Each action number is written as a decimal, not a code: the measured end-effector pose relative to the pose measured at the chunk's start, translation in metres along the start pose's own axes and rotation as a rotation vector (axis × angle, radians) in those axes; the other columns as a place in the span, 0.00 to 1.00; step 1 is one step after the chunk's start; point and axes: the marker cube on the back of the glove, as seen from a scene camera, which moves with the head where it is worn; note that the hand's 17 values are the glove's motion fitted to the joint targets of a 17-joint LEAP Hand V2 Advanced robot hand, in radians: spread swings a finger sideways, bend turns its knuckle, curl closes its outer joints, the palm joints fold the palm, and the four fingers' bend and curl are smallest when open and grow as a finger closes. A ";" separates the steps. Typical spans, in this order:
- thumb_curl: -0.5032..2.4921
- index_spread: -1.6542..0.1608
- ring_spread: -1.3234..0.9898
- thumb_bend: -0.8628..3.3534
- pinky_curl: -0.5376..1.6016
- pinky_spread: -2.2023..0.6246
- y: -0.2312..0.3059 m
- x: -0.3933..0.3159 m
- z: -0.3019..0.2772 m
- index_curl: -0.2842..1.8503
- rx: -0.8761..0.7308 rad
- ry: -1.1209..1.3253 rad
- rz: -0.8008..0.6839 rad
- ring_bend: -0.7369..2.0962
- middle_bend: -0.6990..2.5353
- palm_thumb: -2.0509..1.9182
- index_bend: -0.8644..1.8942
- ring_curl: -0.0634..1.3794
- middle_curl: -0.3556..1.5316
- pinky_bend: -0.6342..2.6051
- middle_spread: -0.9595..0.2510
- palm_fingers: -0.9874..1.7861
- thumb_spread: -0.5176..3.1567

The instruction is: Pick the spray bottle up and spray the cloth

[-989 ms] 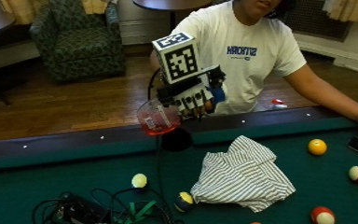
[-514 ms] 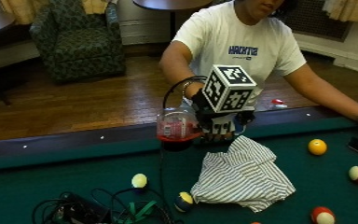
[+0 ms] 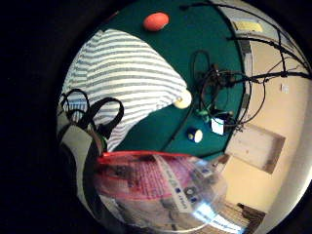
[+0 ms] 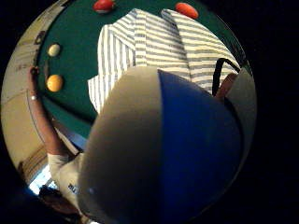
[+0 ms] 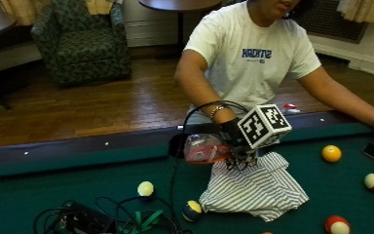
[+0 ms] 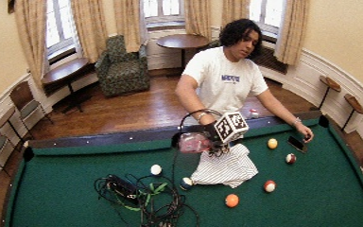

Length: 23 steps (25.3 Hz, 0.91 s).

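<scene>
The gloved right hand (image 5: 239, 141) has its grip wrapped round the spray bottle (image 5: 204, 148), holding it in the air just over the striped cloth's (image 5: 255, 187) near edge. That cloth lies crumpled on the green bench (image 5: 57, 180). A yellow ball (image 5: 331, 153) sits well beyond the cloth.

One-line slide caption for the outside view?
Gloved right hand holds the spray bottle above the striped cloth on the pool table.

Bare green felt (image 5: 57, 190) lies open left of the striped grey-and-white cloth (image 5: 255, 187). A tangle of black cables (image 5: 102, 222) and a pale yellow ball (image 5: 145, 188) crowd the near-left corner. Several billiard balls, among them a yellow one (image 5: 331, 153), dot the felt right of the cloth.
</scene>
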 end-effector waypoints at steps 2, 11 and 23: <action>0.43 0.76 0.47 0.20 0.43 0.66 -0.003 -0.007 0.006 0.41 -0.014 0.035 -0.010 0.50 0.41 0.74 0.44 0.36 0.47 0.32 0.61 0.85 0.20; 0.44 0.76 0.47 0.20 0.43 0.66 -0.005 -0.019 0.001 0.41 -0.019 0.089 -0.029 0.50 0.41 0.74 0.44 0.36 0.47 0.32 0.61 0.85 0.20; 0.44 0.76 0.47 0.20 0.43 0.66 0.005 -0.011 -0.065 0.41 0.193 -0.194 -0.023 0.49 0.41 0.74 0.44 0.36 0.47 0.32 0.61 0.85 0.20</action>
